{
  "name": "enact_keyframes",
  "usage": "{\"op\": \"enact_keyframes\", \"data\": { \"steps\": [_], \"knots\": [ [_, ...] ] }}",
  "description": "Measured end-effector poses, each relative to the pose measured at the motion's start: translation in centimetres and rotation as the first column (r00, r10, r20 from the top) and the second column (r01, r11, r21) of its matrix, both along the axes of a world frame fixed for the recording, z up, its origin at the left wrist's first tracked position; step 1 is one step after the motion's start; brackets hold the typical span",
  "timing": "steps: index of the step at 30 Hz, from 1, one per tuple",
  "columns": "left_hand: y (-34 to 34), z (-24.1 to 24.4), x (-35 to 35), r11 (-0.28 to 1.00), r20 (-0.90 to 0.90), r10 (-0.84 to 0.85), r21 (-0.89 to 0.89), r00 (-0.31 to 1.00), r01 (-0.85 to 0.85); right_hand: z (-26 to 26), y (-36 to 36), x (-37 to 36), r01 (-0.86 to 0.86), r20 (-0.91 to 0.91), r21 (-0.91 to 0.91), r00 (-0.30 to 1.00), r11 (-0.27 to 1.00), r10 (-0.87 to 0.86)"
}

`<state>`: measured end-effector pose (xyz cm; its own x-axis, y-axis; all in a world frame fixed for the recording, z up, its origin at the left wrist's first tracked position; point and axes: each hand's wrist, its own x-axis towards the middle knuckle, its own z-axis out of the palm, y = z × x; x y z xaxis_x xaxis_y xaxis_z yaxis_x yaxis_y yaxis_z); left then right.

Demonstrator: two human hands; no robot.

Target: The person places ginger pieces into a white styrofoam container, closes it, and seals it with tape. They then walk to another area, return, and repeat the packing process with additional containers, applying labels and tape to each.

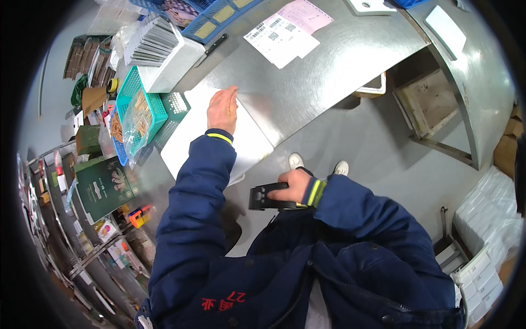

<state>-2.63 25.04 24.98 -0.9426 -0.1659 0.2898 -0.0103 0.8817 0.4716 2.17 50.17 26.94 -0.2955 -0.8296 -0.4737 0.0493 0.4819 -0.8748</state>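
My left hand (223, 109) lies on a flat white board or box lid (197, 142) at the edge of the steel table. Its fingers are stretched out and grip nothing. My right hand (292, 185) is closed around a black hand-held tool (263, 196), held in front of my body, off the table. A strip of yellow shows under the tool near my wrist; the tool's underside is hidden. Left of the white board stands a turquoise plastic basket (158, 115) with thin sticks and a clear plastic bag in it.
The steel table (304, 94) carries printed sheets (279, 39), a black-handled knife (215, 44) and a white foam box (168, 61) with stacked sheets. A dark green printed carton (102, 189) lies left. Shelving (82, 263) stands lower left, wrapped white boxes (485, 209) at right.
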Motion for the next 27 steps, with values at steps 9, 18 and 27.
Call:
{"op": "enact_keyframes", "data": {
  "steps": [9, 18, 27],
  "knots": [
    [-0.6, 1.1, 0.8, 0.959, 0.002, 0.124, 0.257, 0.992, -0.120, 0.3, -2.4, -5.7, 0.149, -0.862, -0.126, 0.473, 0.981, -0.182],
    [-2.9, 3.6, 16.0, 0.966, 0.063, 0.257, 0.020, 0.964, -0.259, -0.1, -6.9, 2.4, 0.457, -0.403, -0.202, 0.767, 0.866, -0.499],
    [-3.5, 4.4, 19.0, 0.980, 0.225, 0.196, -0.014, 0.955, -0.198, -5.0, -20.3, -11.4, 0.135, -0.795, -0.111, 0.582, 0.985, -0.169]
  ]
}}
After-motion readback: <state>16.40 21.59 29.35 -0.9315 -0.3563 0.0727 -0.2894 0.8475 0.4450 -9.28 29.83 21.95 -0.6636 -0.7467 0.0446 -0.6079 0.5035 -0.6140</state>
